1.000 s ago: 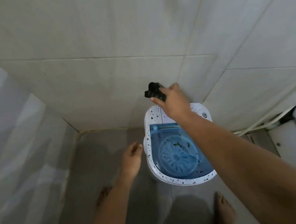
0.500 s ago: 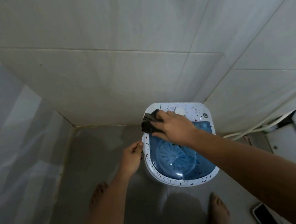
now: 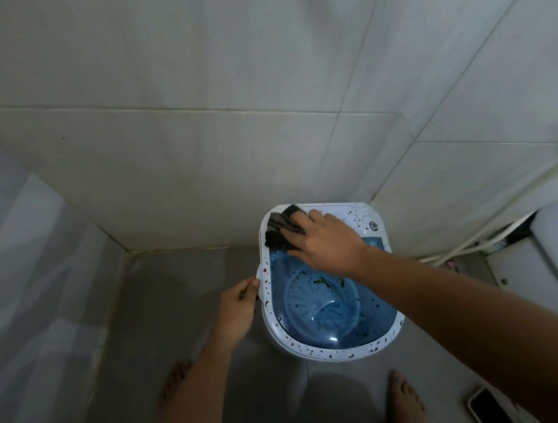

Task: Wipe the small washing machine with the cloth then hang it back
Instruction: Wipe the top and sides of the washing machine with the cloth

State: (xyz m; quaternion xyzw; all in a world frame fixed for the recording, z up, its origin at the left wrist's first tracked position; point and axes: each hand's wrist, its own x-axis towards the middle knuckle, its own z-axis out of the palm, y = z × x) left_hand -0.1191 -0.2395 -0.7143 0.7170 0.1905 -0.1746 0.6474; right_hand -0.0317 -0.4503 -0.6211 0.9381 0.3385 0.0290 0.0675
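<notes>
Small washing machine (image 3: 333,351) down on the grey floor (image 3: 178,301), in the corner of the tiled walls (image 3: 200,150). Right of the machine, white hoses (image 3: 490,233) along the wall; near its front right, a phone (image 3: 486,408) flat on the floor. Two bare feet just in front. White rim with dark specks, see-through blue lid (image 3: 327,307) with bits of dirt on it. Dark cloth (image 3: 280,229) on the back left corner of the machine top, pressed flat under the spread right hand (image 3: 326,241). Left hand (image 3: 238,308) pinching a white tab on the machine's left edge. Right forearm across part of the lid.
</notes>
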